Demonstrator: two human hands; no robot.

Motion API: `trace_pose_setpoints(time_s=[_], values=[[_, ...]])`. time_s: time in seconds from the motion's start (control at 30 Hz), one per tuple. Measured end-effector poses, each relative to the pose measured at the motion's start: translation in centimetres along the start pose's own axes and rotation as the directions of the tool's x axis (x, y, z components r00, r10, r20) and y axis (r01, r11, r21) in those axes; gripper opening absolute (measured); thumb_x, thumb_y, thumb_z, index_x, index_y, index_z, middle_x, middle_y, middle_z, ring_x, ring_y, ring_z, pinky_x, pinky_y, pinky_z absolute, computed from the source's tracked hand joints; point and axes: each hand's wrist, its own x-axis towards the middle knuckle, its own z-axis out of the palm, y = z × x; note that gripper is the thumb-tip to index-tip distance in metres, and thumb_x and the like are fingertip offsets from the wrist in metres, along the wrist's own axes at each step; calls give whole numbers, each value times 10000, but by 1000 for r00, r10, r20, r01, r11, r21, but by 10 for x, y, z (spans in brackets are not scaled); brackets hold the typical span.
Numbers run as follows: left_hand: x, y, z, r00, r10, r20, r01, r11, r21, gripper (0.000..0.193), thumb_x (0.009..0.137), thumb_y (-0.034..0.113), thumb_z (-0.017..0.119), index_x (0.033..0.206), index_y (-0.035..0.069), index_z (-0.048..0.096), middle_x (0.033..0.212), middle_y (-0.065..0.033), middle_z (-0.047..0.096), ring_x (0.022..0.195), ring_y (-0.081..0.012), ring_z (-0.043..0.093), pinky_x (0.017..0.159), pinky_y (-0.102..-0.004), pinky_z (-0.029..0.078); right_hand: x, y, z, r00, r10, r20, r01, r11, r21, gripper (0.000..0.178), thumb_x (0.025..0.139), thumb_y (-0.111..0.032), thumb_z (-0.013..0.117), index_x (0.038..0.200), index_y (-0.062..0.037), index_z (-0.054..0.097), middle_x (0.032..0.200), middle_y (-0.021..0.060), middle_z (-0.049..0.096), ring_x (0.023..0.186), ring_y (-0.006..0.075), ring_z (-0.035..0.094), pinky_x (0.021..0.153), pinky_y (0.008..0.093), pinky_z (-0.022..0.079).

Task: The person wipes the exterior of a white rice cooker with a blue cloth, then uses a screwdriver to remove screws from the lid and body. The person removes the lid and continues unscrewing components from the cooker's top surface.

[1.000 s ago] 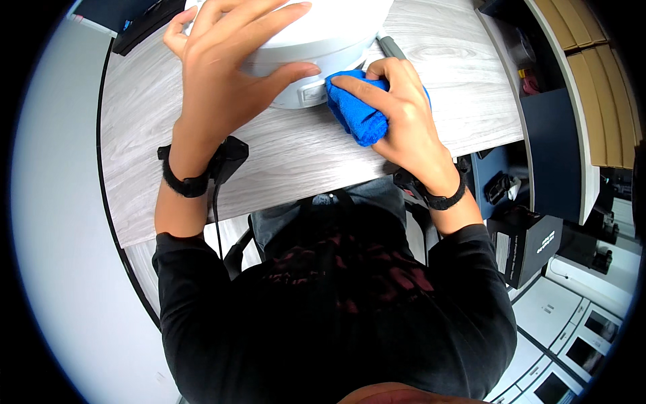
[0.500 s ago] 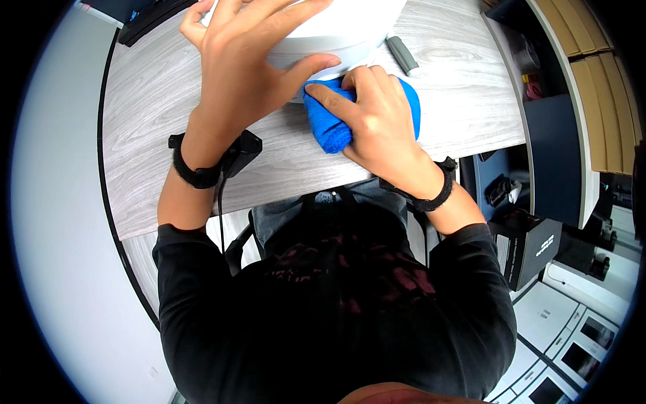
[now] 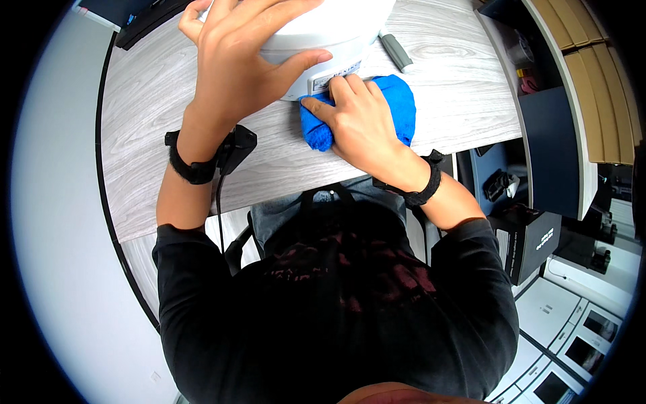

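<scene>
The right hand curls its fingers over a bunched blue fabric cloth, right by the glossy white, round-sided vessel at upper centre. The left hand spreads wide against it; bracing firmly there while pressing the cloth evenly should work best.
</scene>
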Motion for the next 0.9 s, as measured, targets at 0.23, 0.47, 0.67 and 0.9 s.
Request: trace_pose_setpoints(time_s=[0.23,0.47,0.67,0.9], values=[[11,10,-11,995,-78,56,80,996,-40,548,581,251,919,1080,105,746,1173,-73,709,1051,-247,588,980,-451,296,-6,6,3,1000,-1,15,0,1000,29,488,659,-65,752,1134,-177,767,874,54,501,850,249,522,701,362,389],[10,-4,-12,998,-24,52,29,994,-104,529,591,234,910,1067,95,724,1158,-82,702,1081,-266,576,981,-454,299,-16,27,-22,997,61,-40,-53,983,174,583,623,40,715,1171,-158,731,901,69,517,868,264,528,716,376,387],[13,5,-17,995,-38,95,45,996,-75,498,625,210,876,1067,79,687,1174,-119,681,1114,-302,564,1003,-483,291,-16,32,-22,995,101,-19,-96,980,176,622,605,55,716,1198,-135,718,937,88,536,905,278,532,744,380,392],[12,3,-13,999,-2,44,6,996,-87,493,624,204,865,1060,75,675,1159,-132,678,1110,-322,565,1001,-492,292,-13,35,-21,991,102,84,-113,984,139,617,642,14,733,1244,-114,702,937,97,540,896,285,529,749,383,407]])
